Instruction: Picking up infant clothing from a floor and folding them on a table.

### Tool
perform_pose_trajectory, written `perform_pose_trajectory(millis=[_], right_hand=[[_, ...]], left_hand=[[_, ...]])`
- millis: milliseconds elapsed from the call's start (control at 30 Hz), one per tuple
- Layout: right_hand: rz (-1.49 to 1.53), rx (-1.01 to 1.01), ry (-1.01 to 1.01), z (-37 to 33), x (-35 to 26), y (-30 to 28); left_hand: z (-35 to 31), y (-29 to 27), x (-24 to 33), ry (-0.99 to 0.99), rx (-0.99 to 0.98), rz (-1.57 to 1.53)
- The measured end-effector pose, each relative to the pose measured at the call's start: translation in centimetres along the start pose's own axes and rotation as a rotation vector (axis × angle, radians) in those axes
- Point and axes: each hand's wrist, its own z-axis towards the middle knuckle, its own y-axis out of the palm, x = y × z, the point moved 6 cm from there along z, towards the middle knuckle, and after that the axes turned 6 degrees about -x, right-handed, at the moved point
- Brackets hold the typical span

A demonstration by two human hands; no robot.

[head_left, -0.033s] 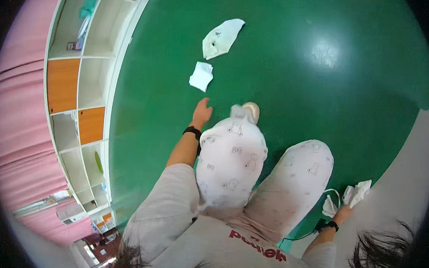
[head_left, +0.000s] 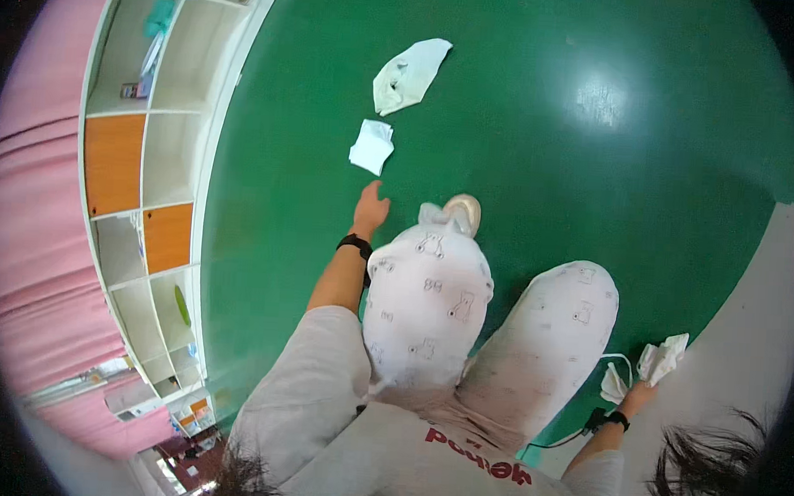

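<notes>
My left hand (head_left: 371, 209) reaches forward over the green floor beside my raised knee, its fingers apart and holding nothing. Just beyond its fingertips lies a small folded white cloth (head_left: 372, 147). Farther off, a larger, loosely spread white cloth (head_left: 410, 76) has a dark-looking rumpled spot. At the lower right, my right hand (head_left: 638, 397) is closed on a crumpled white cloth (head_left: 662, 359). A thin white strap and a smaller white flap (head_left: 614, 383) hang beside it; whether they belong to the same piece I cannot tell. The right fingers are partly hidden.
A white shelf unit (head_left: 170, 162) with orange doors runs along the left, in front of pink curtains (head_left: 34, 229). The green floor (head_left: 546, 148) ends at a grey surface (head_left: 732, 355) on the right. My patterned trouser legs (head_left: 429, 313) and one shoe (head_left: 464, 214) stand between my hands.
Almost nothing differs. The view has shifted very slightly, and both hands keep their places, the right one with the crumpled white cloth.
</notes>
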Motion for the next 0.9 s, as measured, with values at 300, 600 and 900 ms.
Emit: perform_pose_trajectory(millis=[300, 600, 900], right_hand=[[-0.204, -0.049, -0.025, 0.6, -3.7, -4.0], [-0.030, -0.012, 0.128, -2.7, -9.7, -6.1], [0.128, -0.036, 0.102, -3.5, -13.4, -3.0]], left_hand=[[14.4, -2.6, -7.5, -0.141, 0.069, 0.120], [18.5, 0.4, -2.0, 0.008, -0.039, 0.106], [27.7, 0.6, 1.2, 0.136, 0.226, 0.003]])
